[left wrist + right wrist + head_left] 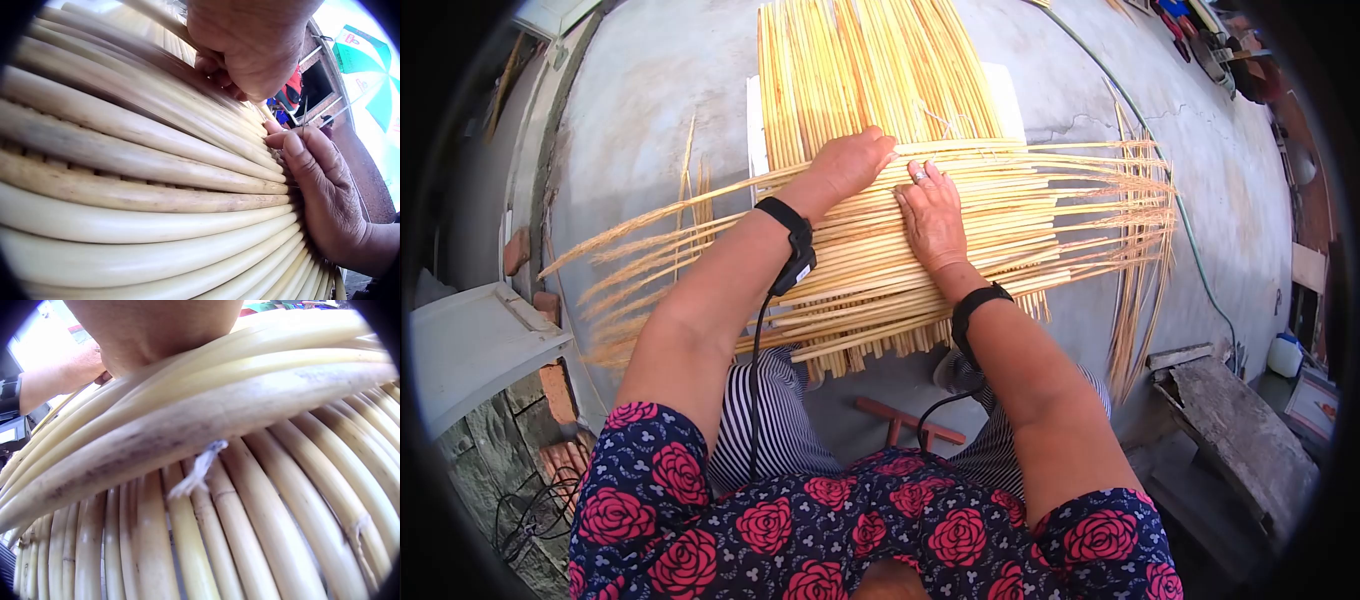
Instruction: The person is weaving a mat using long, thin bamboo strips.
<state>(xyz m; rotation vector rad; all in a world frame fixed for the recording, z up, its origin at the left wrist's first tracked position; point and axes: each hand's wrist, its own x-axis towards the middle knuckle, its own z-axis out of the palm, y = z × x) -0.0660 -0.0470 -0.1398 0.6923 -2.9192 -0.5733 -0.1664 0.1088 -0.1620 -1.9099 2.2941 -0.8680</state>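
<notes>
My left hand [852,165] grips a pale reed stalk [164,24] at the far side of a crosswise layer of stalks [870,265]. Close beside it, my right hand [933,215], with a ring on one finger, rests over the same layer. In the left wrist view its thumb [294,146] meets the fingers at a thin, needle-like piece [305,114]. Beneath the crosswise stalks lies a lengthwise layer of yellow reeds [860,65]. White string [940,120] lies on that layer just beyond the hands, and a frayed tied end [199,469] shows between stalks.
Feathery reed tops [625,250] stick out on the left, others [1135,200] on the right. A green hose [1195,245] runs along the concrete floor [655,90]. A small wooden stool [910,420] stands between the legs; a worn board [1240,430] lies at right.
</notes>
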